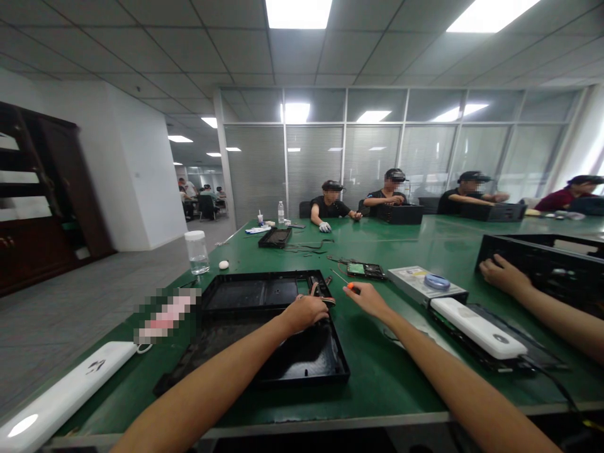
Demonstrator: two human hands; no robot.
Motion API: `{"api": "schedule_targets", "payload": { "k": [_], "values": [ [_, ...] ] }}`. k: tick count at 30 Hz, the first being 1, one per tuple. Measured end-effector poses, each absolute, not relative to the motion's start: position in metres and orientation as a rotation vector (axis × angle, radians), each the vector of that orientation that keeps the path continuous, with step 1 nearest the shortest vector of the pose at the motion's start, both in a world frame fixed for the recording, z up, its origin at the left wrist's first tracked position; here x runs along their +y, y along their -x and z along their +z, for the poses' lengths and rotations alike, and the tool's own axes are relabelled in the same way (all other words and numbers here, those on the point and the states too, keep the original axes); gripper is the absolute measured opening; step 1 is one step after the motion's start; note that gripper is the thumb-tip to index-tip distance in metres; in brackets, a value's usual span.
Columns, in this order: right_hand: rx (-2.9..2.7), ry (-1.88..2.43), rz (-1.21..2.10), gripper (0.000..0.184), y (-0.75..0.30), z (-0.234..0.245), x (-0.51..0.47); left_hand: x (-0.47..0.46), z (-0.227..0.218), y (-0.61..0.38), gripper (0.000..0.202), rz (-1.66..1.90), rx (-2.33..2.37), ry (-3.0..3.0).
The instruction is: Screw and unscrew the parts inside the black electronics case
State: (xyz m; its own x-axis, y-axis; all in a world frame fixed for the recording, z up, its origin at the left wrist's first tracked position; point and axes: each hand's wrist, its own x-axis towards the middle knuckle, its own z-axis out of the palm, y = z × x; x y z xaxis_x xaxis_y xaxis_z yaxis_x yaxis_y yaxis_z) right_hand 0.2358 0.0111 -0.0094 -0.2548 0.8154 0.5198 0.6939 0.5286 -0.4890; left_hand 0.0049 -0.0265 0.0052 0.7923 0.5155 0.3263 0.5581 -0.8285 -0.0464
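A black open computer case (264,327) lies on the green table (387,371) in front of me. My left hand (306,311) rests closed on the case's right wall, gripping a bundle of coloured cables (317,289) there. My right hand (365,297) is just right of the case and pinches a small screwdriver with an orange handle (348,285), its thin shaft pointing up and left. A green circuit board (364,270) lies a little beyond the screwdriver.
A silver drive (425,284) with a blue tape roll and a white power bank (479,327) lie right. Another person's hand (503,275) touches a black case at the far right. A water bottle (197,251) and a white device (61,396) sit left. Several people work at the far end.
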Motion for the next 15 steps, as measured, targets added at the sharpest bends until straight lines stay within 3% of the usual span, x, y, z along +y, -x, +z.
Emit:
{"api": "schedule_targets", "payload": {
  "k": [11, 15],
  "values": [
    [-1.977, 1.237, 0.223, 0.038, -0.2352, -0.0068, 0.0087, -0.0236, -0.0058, -0.0076, 0.016, -0.613, -0.874, 2.892],
    [-1.963, 1.186, 0.325, 0.025, -0.2383, -0.0080, 0.0111, -0.0213, -0.0055, -0.0018, 0.013, -0.594, -0.717, 2.940]
  ]
}}
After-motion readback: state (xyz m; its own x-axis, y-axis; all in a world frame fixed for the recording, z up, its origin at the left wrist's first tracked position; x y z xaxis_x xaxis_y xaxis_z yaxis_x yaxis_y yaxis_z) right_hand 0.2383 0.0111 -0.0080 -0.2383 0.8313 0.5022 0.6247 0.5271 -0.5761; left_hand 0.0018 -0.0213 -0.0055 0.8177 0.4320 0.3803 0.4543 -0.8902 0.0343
